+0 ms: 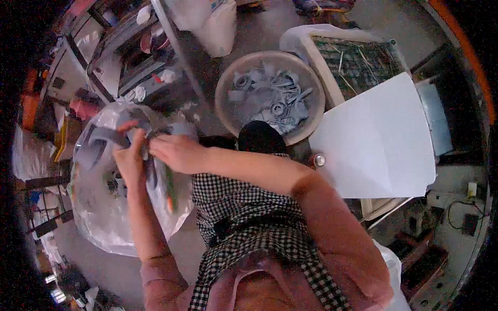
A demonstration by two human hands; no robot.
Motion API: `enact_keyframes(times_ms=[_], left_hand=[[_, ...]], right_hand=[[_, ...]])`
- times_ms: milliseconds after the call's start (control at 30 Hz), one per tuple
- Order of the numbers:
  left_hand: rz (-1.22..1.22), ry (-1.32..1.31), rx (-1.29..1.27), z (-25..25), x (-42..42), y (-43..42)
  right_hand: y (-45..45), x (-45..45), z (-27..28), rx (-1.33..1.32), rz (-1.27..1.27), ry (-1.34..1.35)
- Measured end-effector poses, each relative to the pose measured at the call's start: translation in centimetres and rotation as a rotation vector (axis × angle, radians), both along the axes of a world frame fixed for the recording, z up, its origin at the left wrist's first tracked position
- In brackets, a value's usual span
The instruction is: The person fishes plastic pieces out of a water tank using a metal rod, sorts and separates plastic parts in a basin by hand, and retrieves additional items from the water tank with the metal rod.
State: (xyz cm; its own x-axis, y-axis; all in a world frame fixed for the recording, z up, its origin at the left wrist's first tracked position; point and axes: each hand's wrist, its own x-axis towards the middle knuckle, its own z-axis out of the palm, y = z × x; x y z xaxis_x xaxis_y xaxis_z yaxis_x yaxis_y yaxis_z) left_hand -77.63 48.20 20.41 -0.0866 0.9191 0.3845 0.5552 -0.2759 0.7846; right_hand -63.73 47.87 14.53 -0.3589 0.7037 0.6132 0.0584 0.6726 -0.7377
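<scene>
Over a clear plastic bag (98,207) on the left, my two hands are close together. Curved grey pieces (106,136) stick out to the left of my left hand (130,155), whose fingers are closed on them. My right hand (171,150) reaches across from the right, its fingers pressed together at the grey material between the hands; what exactly they pinch is too blurred to tell. Inside the bag lie more grey parts and some green and orange bits. A round basin (226,115) to the right holds several grey ring-shaped and thin parts.
A white board (373,140) lies at the right, with a small can (318,160) at its left edge. Behind it stands a pale-framed crate (324,67) with mesh. A metal frame (179,49) rises at the upper left, near a white sack (220,31).
</scene>
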Motion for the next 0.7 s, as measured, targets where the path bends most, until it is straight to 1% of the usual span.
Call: enact_keyframes(times_ms=[33,67,100,133,167,200,233,267,333,367,400,467,500,533,567,600,633,667,700], left_hand=[[0.057,-0.070,-0.133,-0.3,-1.0,0.3],[0.068,-0.058,-0.133,0.4,-1.1,0.3],[0.166,-0.211,-0.238,1.4,-0.9,0.0],[0.264,-0.367,-0.345,2.1,-0.8,0.2],[0.218,-0.362,-0.274,1.6,-1.5,0.0],[0.230,-0.364,-0.279,1.6,-2.2,-0.3],[0.162,-0.300,-0.272,1.5,-2.9,-0.8],[0.157,-0.283,-0.278,1.4,-3.5,-0.8],[0.145,-0.249,-0.290,1.0,-4.6,-0.8],[0.224,-0.255,-0.270,0.7,-6.4,-0.7],[0.238,-0.260,-0.190,0.9,-7.6,-0.8],[0.263,-0.258,-0.030,1.3,-10.0,-1.0],[0.277,-0.243,-0.008,1.7,-12.4,-0.9],[0.288,-0.230,0.011,2.1,-15.2,-0.8],[0.313,-0.225,0.012,1.9,-20.0,-0.6],[0.410,-0.145,-0.079,1.3,-25.9,-0.3],[0.450,-0.111,-0.130,1.0,-27.0,-0.1],[0.488,-0.076,-0.182,0.8,-27.9,0.2],[0.764,0.102,-0.186,1.6,-25.7,0.8]], right_hand=[[0.6,-1.2,0.6,-0.003,0.012,0.011],[1.3,-2.3,1.3,0.035,-0.075,0.115],[2.1,-3.2,1.8,0.070,-0.165,0.213],[3.3,-4.0,2.2,0.063,-0.160,0.217],[3.9,-4.6,3.1,-0.016,-0.011,0.274],[4.1,-4.8,3.7,-0.096,0.141,0.327],[4.2,-4.8,4.0,-0.250,0.170,0.248],[4.4,-5.6,3.7,-0.251,0.179,0.250],[4.7,-7.8,2.7,-0.216,0.184,0.402],[4.6,-7.6,3.3,-0.289,0.234,0.448],[4.8,-7.2,3.4,-0.303,0.249,0.453],[6.0,-5.6,3.9,-0.090,0.224,0.345],[6.9,-1.6,5.0,0.159,0.074,0.207],[8.8,-0.5,3.3,0.043,0.044,0.152],[9.6,2.8,3.3,-0.235,0.064,0.093],[12.0,4.9,0.8,-0.290,0.055,0.133],[14.3,7.6,-2.5,-0.434,0.047,0.144],[15.7,10.6,-5.9,-0.654,-0.008,0.222],[15.4,13.9,-7.7,-0.637,-0.085,0.193]])
